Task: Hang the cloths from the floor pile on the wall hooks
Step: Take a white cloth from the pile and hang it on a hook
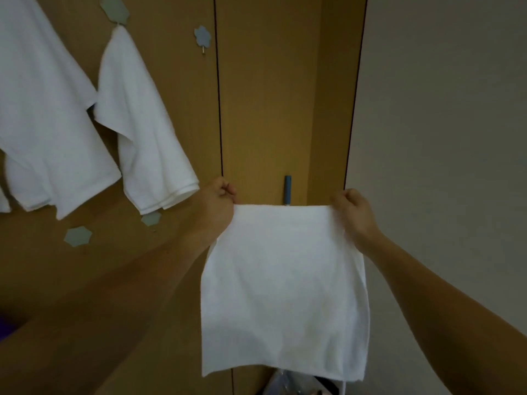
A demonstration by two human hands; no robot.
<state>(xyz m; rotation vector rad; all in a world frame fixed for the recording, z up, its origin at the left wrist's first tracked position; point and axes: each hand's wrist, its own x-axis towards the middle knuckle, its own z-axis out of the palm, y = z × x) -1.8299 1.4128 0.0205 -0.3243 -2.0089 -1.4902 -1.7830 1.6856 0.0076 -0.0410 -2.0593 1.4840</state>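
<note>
A white cloth (283, 292) hangs flat in front of me, stretched between both hands by its top corners. My left hand (218, 202) pinches the top left corner, my right hand (352, 213) the top right one. On the wooden panel up left, a white cloth (142, 132) hangs from a grey-blue hexagon hook (115, 8). A bigger white cloth (40, 115) hangs at the far left, its hook out of view. A bare flower-shaped hook (202, 37) sits to the right of them. The floor pile is not in sight.
Two more bare hexagon hooks, one (77, 236) and another (151, 218), sit lower on the wooden panel (271, 95). A blue-grey handle (287, 191) stands just behind the held cloth's top edge. A pale wall (442, 109) fills the right side. Something grey shows below the cloth (288, 384).
</note>
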